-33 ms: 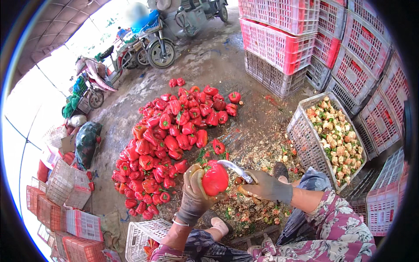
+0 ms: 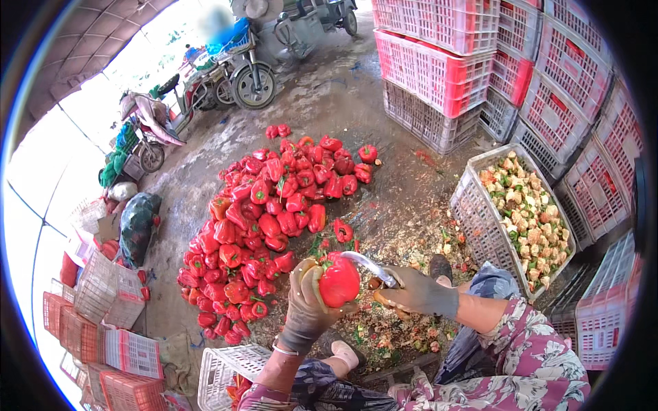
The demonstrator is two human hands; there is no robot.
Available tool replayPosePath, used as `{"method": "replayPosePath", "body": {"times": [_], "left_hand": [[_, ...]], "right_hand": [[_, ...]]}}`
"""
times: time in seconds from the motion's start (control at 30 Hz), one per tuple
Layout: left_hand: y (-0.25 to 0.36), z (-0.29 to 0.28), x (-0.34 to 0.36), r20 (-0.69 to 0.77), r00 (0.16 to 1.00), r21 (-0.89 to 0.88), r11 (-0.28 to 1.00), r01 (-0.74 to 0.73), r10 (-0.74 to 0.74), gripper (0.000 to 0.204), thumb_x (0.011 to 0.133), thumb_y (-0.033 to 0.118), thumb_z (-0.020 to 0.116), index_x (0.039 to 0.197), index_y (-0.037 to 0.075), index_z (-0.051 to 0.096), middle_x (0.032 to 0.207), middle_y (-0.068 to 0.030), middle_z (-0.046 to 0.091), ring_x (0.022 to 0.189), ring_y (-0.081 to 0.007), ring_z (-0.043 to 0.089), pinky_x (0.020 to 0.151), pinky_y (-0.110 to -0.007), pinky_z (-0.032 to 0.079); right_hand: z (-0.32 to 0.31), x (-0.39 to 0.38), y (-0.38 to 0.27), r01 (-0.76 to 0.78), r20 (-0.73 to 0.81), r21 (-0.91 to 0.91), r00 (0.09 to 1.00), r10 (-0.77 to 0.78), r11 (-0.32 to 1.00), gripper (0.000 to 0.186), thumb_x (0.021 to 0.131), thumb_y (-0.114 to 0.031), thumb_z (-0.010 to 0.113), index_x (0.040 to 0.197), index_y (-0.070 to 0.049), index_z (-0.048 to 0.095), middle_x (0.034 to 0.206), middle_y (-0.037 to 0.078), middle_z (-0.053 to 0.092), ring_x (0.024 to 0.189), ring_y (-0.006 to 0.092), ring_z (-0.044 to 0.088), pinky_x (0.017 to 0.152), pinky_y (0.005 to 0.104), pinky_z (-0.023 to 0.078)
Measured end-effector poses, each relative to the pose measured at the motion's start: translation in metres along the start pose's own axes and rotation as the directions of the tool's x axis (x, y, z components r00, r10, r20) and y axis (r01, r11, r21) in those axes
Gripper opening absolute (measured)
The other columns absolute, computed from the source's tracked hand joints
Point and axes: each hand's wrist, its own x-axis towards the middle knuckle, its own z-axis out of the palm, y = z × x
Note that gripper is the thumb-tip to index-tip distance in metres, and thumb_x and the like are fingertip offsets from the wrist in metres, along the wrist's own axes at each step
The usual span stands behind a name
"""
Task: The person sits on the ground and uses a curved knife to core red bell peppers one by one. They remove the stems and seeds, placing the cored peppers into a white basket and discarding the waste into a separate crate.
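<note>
Within left hand (image 2: 306,301): red pepper (image 2: 339,281)

This is a roofed produce-sorting yard with a bare, wet concrete floor (image 2: 356,89). A big heap of loose red bell peppers (image 2: 267,219) lies on the ground, and stacked pink and grey plastic crates (image 2: 466,61) stand far right. Parked motor scooters (image 2: 233,75) stand at the far left by the open side.

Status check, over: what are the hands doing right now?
Left hand gripping red pepper. Right hand holding curved blade against its top. Pepper pile ahead; nothing blocking.
</note>
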Motion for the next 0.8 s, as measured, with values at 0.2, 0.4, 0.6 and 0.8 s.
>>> {"method": "replayPosePath", "body": {"times": [0.2,0.4,0.6,0.8], "left_hand": [[0.027,0.026,0.008,-0.018,1.0,0.006,1.0,0.014,-0.014,0.108,0.053,0.057,0.091,0.126,-0.002,0.04,0.123,-0.0238,0.05,0.112,-0.0452,0.052,0.092,-0.055,0.049],[0.039,0.054,0.019,-0.076,0.993,-0.071,0.994,0.084,-0.089,0.111,0.051,0.059,0.092,0.128,-0.001,0.04,0.123,-0.022,0.05,0.113,-0.043,0.053,0.094,-0.052,0.049],[0.035,0.049,0.022,-0.086,0.882,-0.365,0.838,0.405,-0.463,0.107,0.052,0.047,0.098,0.131,0.002,0.04,0.124,-0.0124,0.049,0.113,-0.027,0.055,0.097,-0.041,0.048],[0.016,0.033,0.021,-0.056,0.739,-0.821,0.452,0.349,-0.672,0.091,0.069,0.039,0.092,0.132,0.002,0.037,0.124,-0.0081,0.05,0.113,-0.0173,0.053,0.1,-0.037,0.046]], "right_hand": [[-0.019,-0.014,0.013,0.043,-0.065,-0.135,0.997,-0.052,0.99,0.026,0.094,-0.023,0.061,0.11,-0.002,0.059,0.079,0.007,0.064,0.071,0.0135,0.062,0.065,0.0329,0.05],[-0.034,-0.007,0.021,-0.079,-0.018,-0.08,0.997,0.078,0.994,0.025,0.094,-0.023,0.06,0.108,-0.002,0.059,0.078,0.009,0.065,0.071,0.0146,0.063,0.064,0.0327,0.05],[-0.013,-0.014,0.015,0.025,-0.125,-0.213,0.991,-0.052,0.977,0.026,0.095,-0.027,0.059,0.106,-0.004,0.059,0.089,0.015,0.062,0.07,0.0243,0.061,0.069,0.0408,0.049],[-0.017,-0.018,0.023,-0.133,0.029,-0.278,0.989,0.147,0.951,0.03,0.098,-0.029,0.058,0.116,-0.005,0.058,0.087,0.014,0.064,0.063,0.0182,0.062,0.059,0.0376,0.049]]}}
